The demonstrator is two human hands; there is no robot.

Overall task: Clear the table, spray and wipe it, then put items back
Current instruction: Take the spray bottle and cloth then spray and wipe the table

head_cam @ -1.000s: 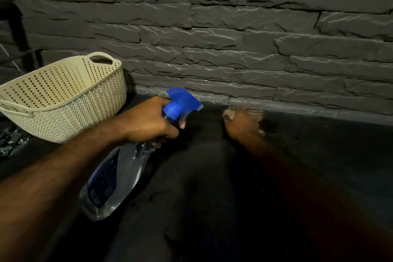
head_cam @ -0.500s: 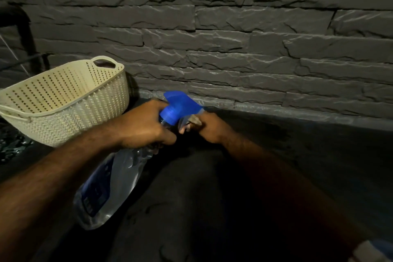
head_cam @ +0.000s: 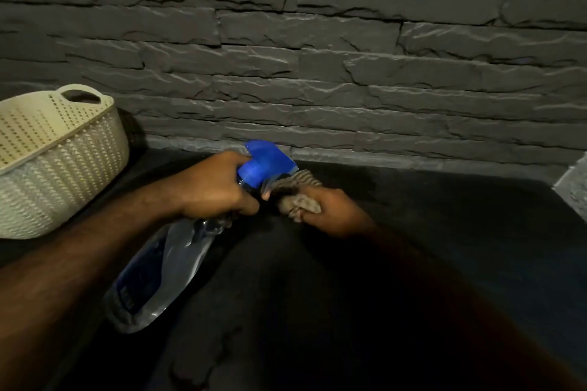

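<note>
My left hand (head_cam: 216,187) grips the neck of a clear spray bottle (head_cam: 158,270) with a blue trigger head (head_cam: 265,162), held tilted above the dark table (head_cam: 460,225). The nozzle points to the right. My right hand (head_cam: 333,209) is closed on a bunched brownish cloth (head_cam: 295,197), which sits right in front of the nozzle, close to the table surface.
A cream perforated plastic basket (head_cam: 57,162) stands at the table's left side near the wall. A dark stone-brick wall (head_cam: 317,73) runs along the far edge. A pale grey block (head_cam: 575,187) shows at the right edge.
My right hand with the cloth has come back from the far side of the table to the spray nozzle. The bottle has stayed in my left hand.
</note>
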